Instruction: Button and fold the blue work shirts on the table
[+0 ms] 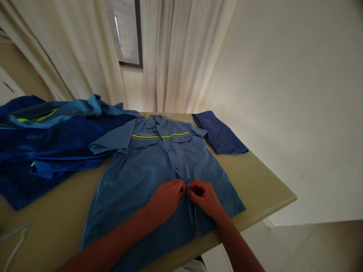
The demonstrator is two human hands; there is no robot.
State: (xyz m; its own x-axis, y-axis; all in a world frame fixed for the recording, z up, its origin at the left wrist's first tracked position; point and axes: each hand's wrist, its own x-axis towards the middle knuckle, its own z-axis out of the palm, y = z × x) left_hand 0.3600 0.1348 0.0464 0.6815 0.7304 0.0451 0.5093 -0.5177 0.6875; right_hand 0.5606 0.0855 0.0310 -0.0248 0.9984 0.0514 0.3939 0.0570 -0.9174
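A short-sleeved blue work shirt lies spread face up on the table, its collar pointing away from me. A yellow-green stripe crosses the chest above two flap pockets, with lettering on the left side. Upper buttons sit along the front placket; below them the two front edges part toward the hem. My left hand pinches the placket at its lower middle. Close beside it, almost touching, my right hand pinches the other front edge with thumb and finger. Whatever button lies between the fingertips is hidden.
A heap of blue garments with yellow-green stripes covers the table's left side. Folded dark blue trousers or similar cloth lie at the back right. A white hanger-like piece is at lower left. The tan table ends near a white wall.
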